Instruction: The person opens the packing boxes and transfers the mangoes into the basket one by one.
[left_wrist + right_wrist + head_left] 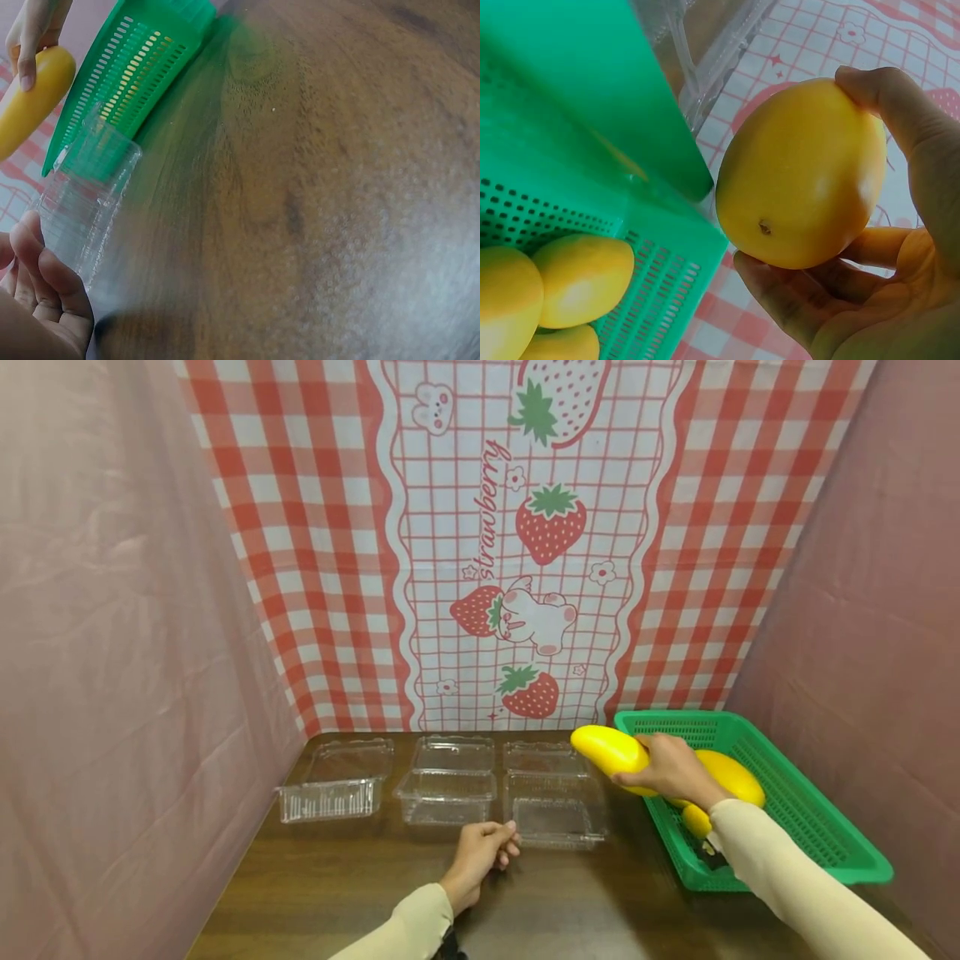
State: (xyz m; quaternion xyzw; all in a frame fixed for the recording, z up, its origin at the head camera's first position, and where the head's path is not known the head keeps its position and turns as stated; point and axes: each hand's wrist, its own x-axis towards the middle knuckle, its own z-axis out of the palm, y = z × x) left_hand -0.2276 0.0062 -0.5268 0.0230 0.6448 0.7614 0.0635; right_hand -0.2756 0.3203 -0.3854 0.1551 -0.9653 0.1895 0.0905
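Note:
My right hand (671, 768) holds a yellow mango (609, 753) in the air beside the left rim of a green basket (817, 860). In the right wrist view, its thumb lies along the top of the mango (802, 172) and the fingers curve beneath. Loosely curled, my left hand (480, 856) is at the near left corner of the rightmost clear plastic container (555, 839). In the left wrist view, its fingertips (31, 225) overlap the side of that container (75, 217), with no object showing between them.
Several more mangoes (585, 277) lie in the basket. Left of the rightmost container stand a middle clear container (446, 810) and a left one (330, 802), lids raised behind. A checked strawberry cloth (525, 635) hangs at the back of the wooden table (337, 877).

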